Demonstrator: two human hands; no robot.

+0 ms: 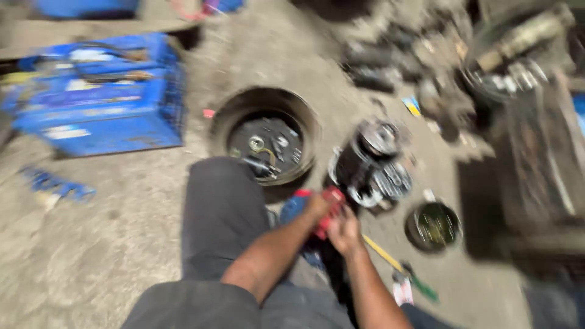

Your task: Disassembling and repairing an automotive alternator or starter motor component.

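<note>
STEP: both hands meet on a red tool [329, 210], left hand [318, 207] and right hand [344, 230] each clenched on it, blurred | NEXT (judged): steady hold first | ROOM: black motor [372, 164] just beyond the grip, round pan [266, 141] beyond-left, small bowl [434, 226] right; floor open left.

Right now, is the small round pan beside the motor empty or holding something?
Holding something. The small round pan shows yellowish bits inside against its dark bottom; blur hides what they are. It sits right of the motor.
</note>
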